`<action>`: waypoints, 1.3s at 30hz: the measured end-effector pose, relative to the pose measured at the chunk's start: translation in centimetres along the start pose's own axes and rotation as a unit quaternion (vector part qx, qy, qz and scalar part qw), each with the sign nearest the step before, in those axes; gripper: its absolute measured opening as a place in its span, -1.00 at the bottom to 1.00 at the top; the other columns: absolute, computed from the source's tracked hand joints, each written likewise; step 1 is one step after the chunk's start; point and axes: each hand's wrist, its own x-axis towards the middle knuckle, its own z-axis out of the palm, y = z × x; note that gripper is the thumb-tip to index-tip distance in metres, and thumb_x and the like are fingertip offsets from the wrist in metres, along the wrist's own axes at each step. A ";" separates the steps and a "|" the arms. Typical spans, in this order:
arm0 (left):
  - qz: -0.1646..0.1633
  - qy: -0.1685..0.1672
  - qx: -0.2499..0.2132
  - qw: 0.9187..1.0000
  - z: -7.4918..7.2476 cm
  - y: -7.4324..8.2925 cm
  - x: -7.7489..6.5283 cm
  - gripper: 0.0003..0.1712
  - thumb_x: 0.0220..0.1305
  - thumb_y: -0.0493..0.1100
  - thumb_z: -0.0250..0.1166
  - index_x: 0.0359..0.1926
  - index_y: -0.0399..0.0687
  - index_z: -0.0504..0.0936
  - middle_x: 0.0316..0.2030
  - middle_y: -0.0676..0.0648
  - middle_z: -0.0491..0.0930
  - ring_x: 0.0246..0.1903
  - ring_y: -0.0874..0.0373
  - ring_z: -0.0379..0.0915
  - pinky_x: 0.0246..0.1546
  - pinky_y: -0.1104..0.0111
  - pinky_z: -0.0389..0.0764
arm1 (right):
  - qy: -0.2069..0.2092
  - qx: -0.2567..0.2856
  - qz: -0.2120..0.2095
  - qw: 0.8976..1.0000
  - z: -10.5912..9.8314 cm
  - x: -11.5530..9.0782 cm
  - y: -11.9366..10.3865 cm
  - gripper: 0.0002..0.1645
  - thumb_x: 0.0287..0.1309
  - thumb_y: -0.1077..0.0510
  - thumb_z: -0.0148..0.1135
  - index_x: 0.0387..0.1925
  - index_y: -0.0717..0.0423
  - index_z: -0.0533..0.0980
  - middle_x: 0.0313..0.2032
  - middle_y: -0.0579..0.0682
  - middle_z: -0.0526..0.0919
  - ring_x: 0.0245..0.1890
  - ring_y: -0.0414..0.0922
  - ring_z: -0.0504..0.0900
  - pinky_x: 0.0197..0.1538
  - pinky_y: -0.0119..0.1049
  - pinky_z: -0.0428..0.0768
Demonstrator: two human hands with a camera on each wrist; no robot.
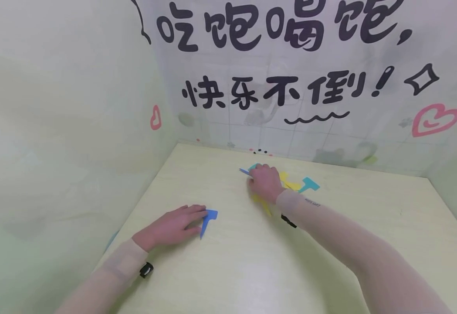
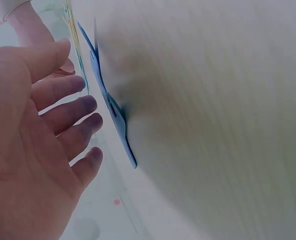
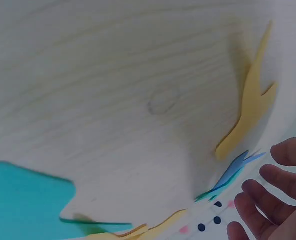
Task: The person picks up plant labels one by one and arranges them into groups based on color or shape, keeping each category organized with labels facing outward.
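Note:
My left hand (image 1: 173, 224) hovers at the left of the table with its fingers loosely extended. Its fingertips are beside a blue T-shaped plant label (image 1: 211, 215), which lies flat; in the left wrist view the blue labels (image 2: 108, 97) look overlapped and apart from the fingers. Farther back, my right hand (image 1: 265, 181) is over a scatter of labels, fingers relaxed and slightly bent. By its fingertips lie a blue label (image 3: 233, 170) and a teal one (image 1: 254, 166). A yellow label (image 3: 250, 110) lies under the hand, partly hidden in the head view.
Right of the right hand are yellow labels (image 1: 292, 185) and a teal label (image 1: 309, 184). The pale wood-grain table (image 1: 228, 270) meets a printed wall sheet (image 1: 212, 126) at the back and another sheet (image 1: 67, 131) on the left.

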 end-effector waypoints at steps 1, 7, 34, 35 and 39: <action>0.001 0.000 -0.001 1.000 0.1 0.1 0.1 -0.34 0.48 0.03 0.20 0.46 -0.18 0.35 0.45 -0.18 0.28 0.44 -0.11 0.16 0.43 -0.01 0.17 | -0.002 0.001 0.003 1.000 0.0 0.0 0.3 -0.81 0.31 0.09 0.20 -0.22 0.07 0.67 -0.32 0.03 0.59 -0.31 0.04 0.52 -0.23 -0.04 0.52; 0.011 -0.001 0.002 1.000 0.5 0.3 0.4 -0.33 0.48 0.04 0.19 0.46 -0.19 0.34 0.46 -0.20 0.25 0.44 -0.15 0.16 0.40 -0.07 0.20 | -0.006 0.010 0.002 1.000 0.5 0.0 1.1 -0.78 0.27 0.13 0.17 -0.23 0.04 0.72 -0.41 0.01 0.54 -0.39 0.01 0.49 -0.32 -0.04 0.53; -0.003 -0.023 -0.004 1.000 0.5 0.4 0.4 -0.34 0.49 0.11 0.16 0.48 -0.04 0.36 0.50 -0.08 0.20 0.46 -0.06 0.13 0.35 -0.02 0.32 | -0.002 0.038 -0.082 0.996 1.6 -0.4 2.1 -0.81 0.29 0.16 0.16 -0.35 0.07 0.68 -0.43 -0.08 0.57 -0.47 -0.13 0.49 -0.38 -0.25 0.57; -0.003 -0.023 -0.006 1.000 0.5 0.4 0.4 -0.35 0.49 0.11 0.16 0.48 -0.04 0.36 0.50 -0.08 0.20 0.46 -0.06 0.13 0.35 -0.02 0.32 | -0.001 0.041 -0.088 0.995 1.6 -0.4 2.2 -0.81 0.30 0.16 0.16 -0.33 0.06 0.68 -0.41 -0.08 0.59 -0.44 -0.13 0.52 -0.35 -0.24 0.59; -0.003 -0.024 -0.009 1.000 0.6 0.4 0.4 -0.35 0.50 0.10 0.16 0.47 -0.05 0.36 0.50 -0.09 0.20 0.45 -0.05 0.16 0.34 -0.01 0.33 | -0.004 0.053 -0.109 0.993 1.6 -0.7 2.8 -0.82 0.32 0.15 0.18 -0.24 0.04 0.69 -0.27 -0.08 0.66 -0.29 -0.13 0.63 -0.16 -0.21 0.66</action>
